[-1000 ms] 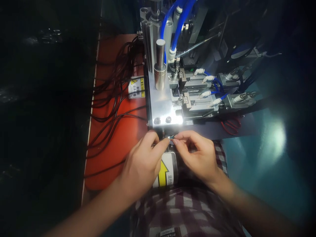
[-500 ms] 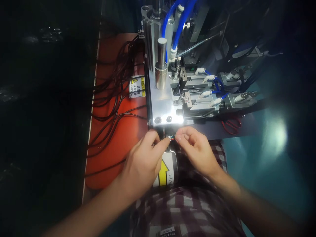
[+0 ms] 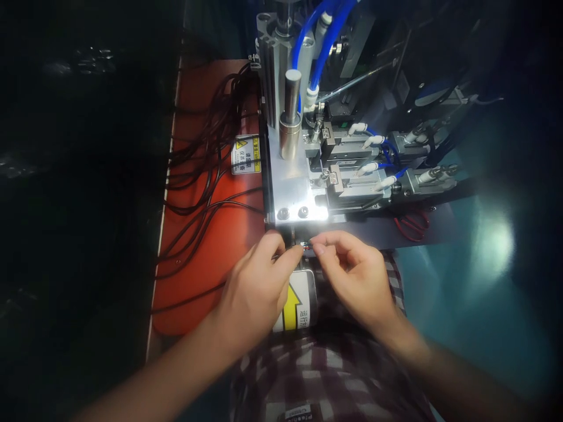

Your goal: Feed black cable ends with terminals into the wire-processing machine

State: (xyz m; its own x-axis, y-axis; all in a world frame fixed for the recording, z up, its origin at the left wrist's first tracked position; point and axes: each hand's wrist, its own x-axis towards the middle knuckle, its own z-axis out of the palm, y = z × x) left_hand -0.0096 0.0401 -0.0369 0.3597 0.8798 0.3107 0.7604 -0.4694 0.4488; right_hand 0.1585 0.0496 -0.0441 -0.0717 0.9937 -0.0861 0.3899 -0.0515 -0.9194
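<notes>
Fine coloured wires (image 3: 307, 245), with red and green strands showing, run between my two hands just below the machine's front edge. My left hand (image 3: 259, 281) is closed, its thumb and forefinger pinching the wires from the left. From the other side, my right hand (image 3: 354, 269) pinches at the wires with thumb and forefinger. What lies right at the fingertips is too small to make out. Above my hands is a metal plate (image 3: 292, 187) with two bolts and an upright steel post (image 3: 290, 117).
Black cables (image 3: 206, 176) spread across the orange-red surface (image 3: 237, 246) on the left. A warning label (image 3: 246, 154) is beside the machine. Pneumatic cylinders (image 3: 356, 193) with blue hoses (image 3: 319, 47) fill the right. A yellow arrow label (image 3: 297, 302) sits below my hands; red wires (image 3: 412, 225) lie further right.
My right hand has shifted slightly, its fingertips now nearer my left hand, with less of the wires showing between them. My left hand stays nearly still.
</notes>
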